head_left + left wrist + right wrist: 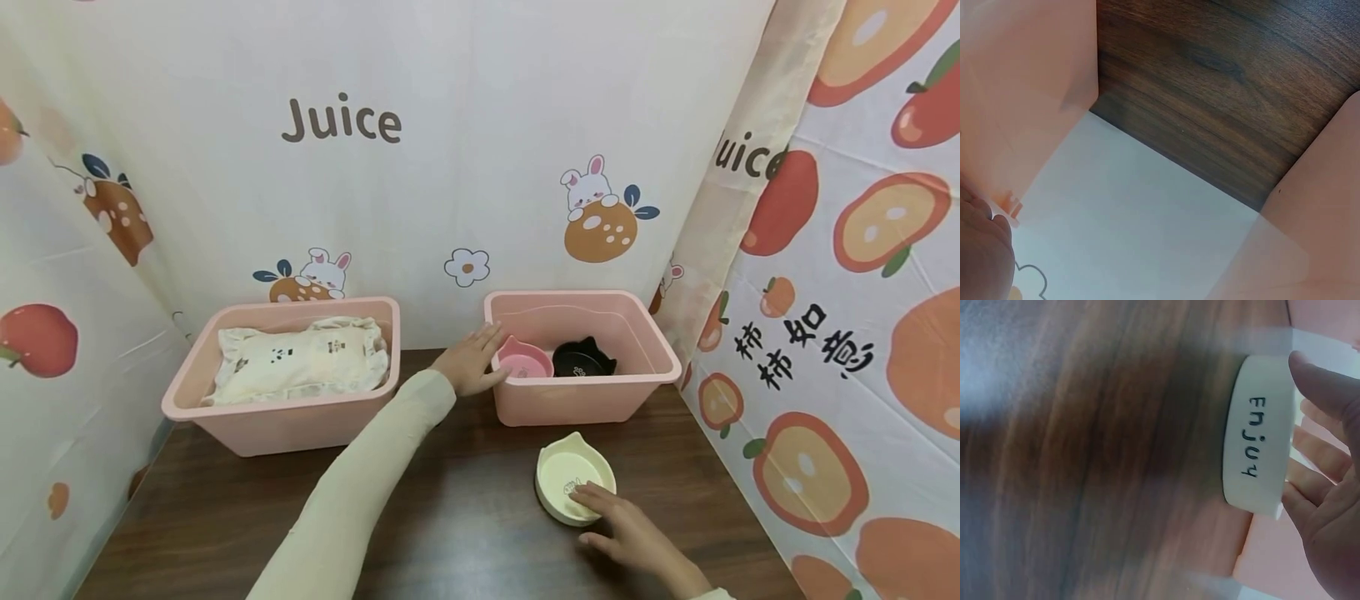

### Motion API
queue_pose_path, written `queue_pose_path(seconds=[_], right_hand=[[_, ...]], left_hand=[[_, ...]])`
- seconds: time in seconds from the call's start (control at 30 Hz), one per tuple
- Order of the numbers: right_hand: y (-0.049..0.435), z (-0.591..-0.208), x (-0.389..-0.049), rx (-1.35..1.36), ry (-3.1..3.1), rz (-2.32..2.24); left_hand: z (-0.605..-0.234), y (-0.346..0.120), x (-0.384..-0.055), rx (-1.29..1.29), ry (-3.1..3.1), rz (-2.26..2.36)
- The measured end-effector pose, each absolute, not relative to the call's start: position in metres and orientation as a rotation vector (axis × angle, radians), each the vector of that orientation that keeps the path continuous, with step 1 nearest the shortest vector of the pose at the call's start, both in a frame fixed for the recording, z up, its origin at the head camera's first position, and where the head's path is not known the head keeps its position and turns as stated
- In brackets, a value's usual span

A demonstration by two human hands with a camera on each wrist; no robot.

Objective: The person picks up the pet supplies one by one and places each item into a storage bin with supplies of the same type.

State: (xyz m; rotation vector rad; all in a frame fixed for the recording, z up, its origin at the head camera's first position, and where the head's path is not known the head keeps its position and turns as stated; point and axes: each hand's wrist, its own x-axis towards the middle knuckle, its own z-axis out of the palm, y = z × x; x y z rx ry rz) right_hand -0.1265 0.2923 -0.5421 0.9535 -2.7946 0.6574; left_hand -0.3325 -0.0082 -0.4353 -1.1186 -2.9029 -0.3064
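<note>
My left hand (470, 363) rests at the left rim of the right pink bin (570, 407), its fingers extended along the edge. Part of this hand (984, 250) shows at the left border of the left wrist view. Inside that bin lie a pink bowl (525, 362) and a black bowl (581, 360) with pointed ears. On the table in front is a pale yellow cat-eared bowl (573, 471). Its side reads "Enjoy" in the right wrist view. Over its near right side, my right hand (630, 537) reaches with spread fingers; contact is unclear.
Another pink bin (300, 429) stands at the left, holding a cream ruffled pillow (300, 362). Both bins are on the dark wooden table (450, 517), against the printed curtain (465, 167). A fruit-patterned cloth (840, 350) hangs along the right side.
</note>
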Motion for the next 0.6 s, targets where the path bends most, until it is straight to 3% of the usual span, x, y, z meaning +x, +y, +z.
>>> queue_pose_path(seconds=[0.27, 0.6], right_hand=[[0.284, -0.554, -0.127, 1.01, -2.685, 0.564], [0.272, -0.563, -0.125, 0.88, -2.656, 0.54]], left_hand=[[-0.437, -0.009, -0.333, -1.111, -2.896, -0.341], [-0.438, -0.007, -0.333, -1.106, -2.89, -0.379]])
